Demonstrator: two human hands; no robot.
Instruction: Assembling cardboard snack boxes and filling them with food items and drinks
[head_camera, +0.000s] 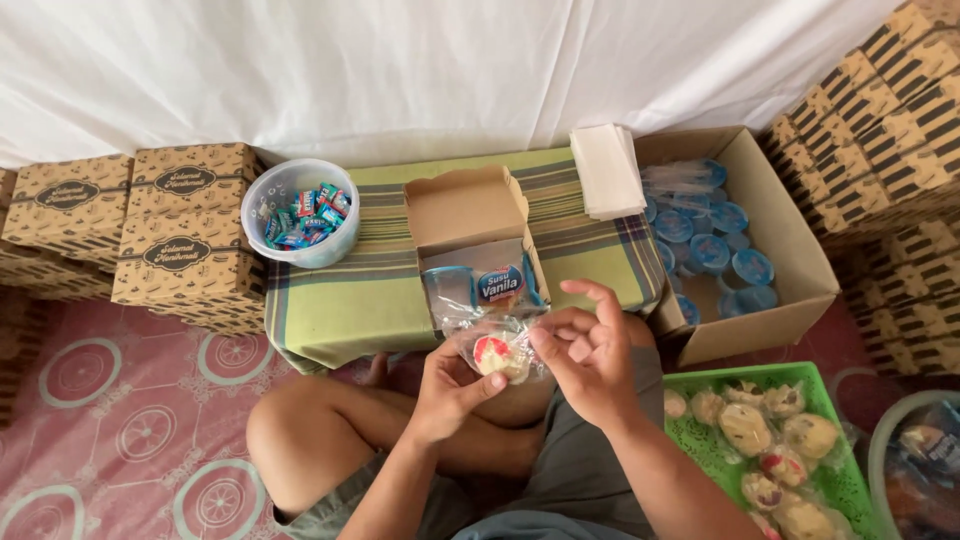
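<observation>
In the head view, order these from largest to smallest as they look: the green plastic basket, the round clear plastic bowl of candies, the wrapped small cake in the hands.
1. Green plastic basket, though cut off by the frame.
2. Round clear plastic bowl.
3. Wrapped small cake, held in the left hand, touched by the right hand.

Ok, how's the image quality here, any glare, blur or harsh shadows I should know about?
Head view: soft, even daylight with no harsh shadows; the white cloth backdrop is bright, nearly washed out; light glare on the wrapped pastry held between left hand and right hand; edges bend slightly; hands mostly sharp.
</observation>
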